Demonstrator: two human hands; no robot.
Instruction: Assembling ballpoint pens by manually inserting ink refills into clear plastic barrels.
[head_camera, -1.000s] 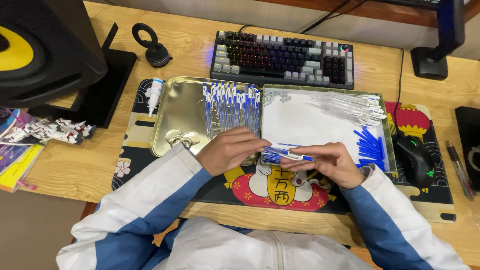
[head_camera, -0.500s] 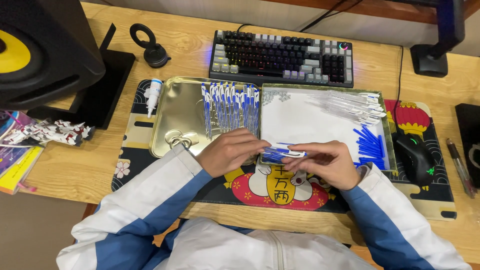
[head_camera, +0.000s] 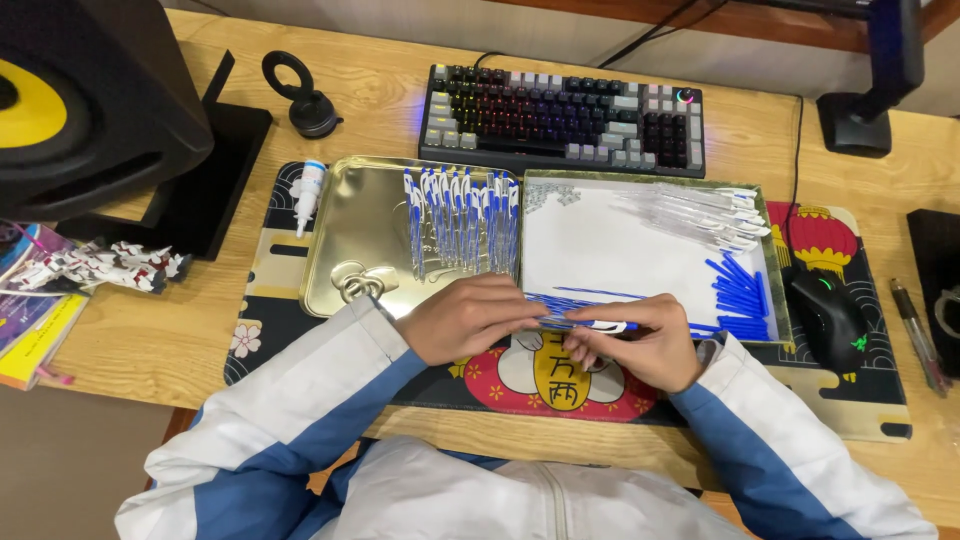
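Both hands were on one pen when I checked the feed. Left hand (head_camera: 470, 318) was clenched around the pen's barrel, right hand (head_camera: 635, 342) pinched the other end of the same blue-and-white pen (head_camera: 590, 325), which sat level between them, right over the near edge of the white tray (head_camera: 620, 250) and the patterned desk mat (head_camera: 540, 380).

Looked to me like the assembly step was in hand: pressing parts of one pen together, probably a refill or cap going in, though I couldn't tell which from that angle, fingers covered the joint.

Around it: a row of finished pens (head_camera: 462, 215) lay side by side in the gold tin tray (head_camera: 350, 240), clear barrels (head_camera: 700, 212) were piled at the white tray's far right, and loose blue caps (head_camera: 738, 292) sat along its right edge.

My guess for the next move: it called for a straight push along the pen's axis with the left hand steady, then a short reach left to lay it beside the row, lined up, not across the others.

Keyboard (head_camera: 565, 120) and mouse (head_camera: 830, 318) on the counter were well apart from all this.
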